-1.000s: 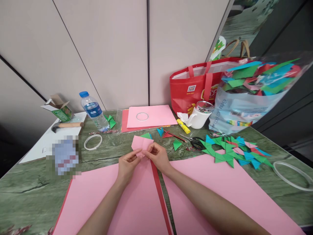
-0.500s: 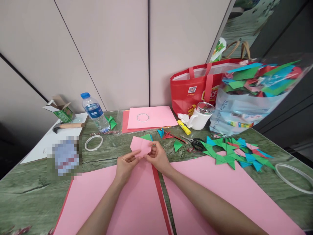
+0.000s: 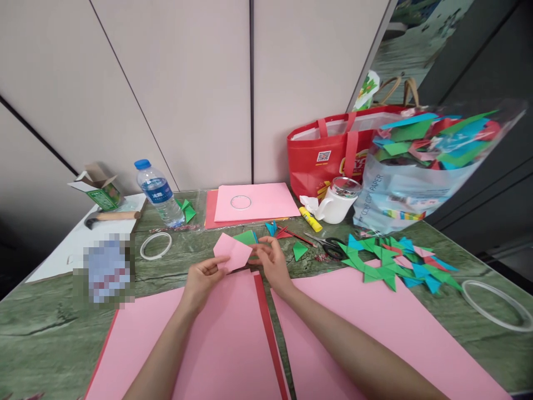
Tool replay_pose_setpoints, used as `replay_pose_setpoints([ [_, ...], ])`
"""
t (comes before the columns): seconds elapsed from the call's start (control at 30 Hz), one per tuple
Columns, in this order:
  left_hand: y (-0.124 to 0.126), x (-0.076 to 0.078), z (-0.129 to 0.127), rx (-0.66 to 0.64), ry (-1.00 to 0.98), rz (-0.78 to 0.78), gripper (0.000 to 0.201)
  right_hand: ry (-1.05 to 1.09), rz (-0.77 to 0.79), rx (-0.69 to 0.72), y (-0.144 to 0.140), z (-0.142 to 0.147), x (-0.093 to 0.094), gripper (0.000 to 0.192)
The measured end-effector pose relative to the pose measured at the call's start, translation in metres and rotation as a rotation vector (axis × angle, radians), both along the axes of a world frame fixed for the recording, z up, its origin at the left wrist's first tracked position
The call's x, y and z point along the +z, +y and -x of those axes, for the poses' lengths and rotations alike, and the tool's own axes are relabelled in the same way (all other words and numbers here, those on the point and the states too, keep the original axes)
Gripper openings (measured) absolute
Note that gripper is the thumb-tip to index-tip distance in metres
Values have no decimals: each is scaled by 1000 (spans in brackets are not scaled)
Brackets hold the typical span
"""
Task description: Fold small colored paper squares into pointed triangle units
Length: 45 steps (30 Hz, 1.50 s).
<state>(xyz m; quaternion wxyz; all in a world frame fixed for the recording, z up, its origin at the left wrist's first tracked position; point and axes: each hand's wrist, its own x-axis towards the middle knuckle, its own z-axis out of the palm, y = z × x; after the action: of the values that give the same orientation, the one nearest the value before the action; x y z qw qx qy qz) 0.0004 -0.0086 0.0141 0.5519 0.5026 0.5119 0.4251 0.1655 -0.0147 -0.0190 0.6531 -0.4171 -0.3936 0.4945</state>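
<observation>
Between both hands (image 3: 202, 276) (image 3: 271, 261), folded pink paper (image 3: 232, 252) points upper left, held flat

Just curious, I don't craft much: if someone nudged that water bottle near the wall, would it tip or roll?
The water bottle stands upright, tall and narrow, so a push near its blue cap would probably tip it. It looks round, so once down it would likely roll. Clear thin plastic suggests it may dent when squeezed.

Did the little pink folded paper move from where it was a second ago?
Yes. The pink folded paper has shifted left: earlier it covered most of the green folded piece behind it, and now that piece shows to its right. Left hand and right hand both hold it.
</observation>
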Motion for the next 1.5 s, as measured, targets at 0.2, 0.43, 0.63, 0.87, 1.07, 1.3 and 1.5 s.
replay_pose_setpoints([
  [0.2, 0, 1, 2, -55, 73, 6, 34, -289, -57, 100, -2, 0, -3, 9],
  [0.43, -2, 4, -4, 34, -105, -165, 43, -375, -110, 90, -3, 1, -3, 18],
  [0.63, -6, -4, -9, -5, 26, -138, 38, -377, -126, 62, -3, 1, -3, 16],
  [0.87, -1, -9, -5, 79, -158, -67, 40, -460, -219, 175, -10, 4, 3, 32],
  [1.07, -2, -5, -7, 85, -152, -58, 39, -435, -183, 209, -14, 4, 4, 15],
  [1.3, -6, -2, -10, 45, -84, -64, 35, -437, -148, 56, -10, 3, 5, 11],
  [1.5, -13, -1, -18, -3, -141, -33, 44, -373, -101, -10, -8, 4, 3, 19],
])
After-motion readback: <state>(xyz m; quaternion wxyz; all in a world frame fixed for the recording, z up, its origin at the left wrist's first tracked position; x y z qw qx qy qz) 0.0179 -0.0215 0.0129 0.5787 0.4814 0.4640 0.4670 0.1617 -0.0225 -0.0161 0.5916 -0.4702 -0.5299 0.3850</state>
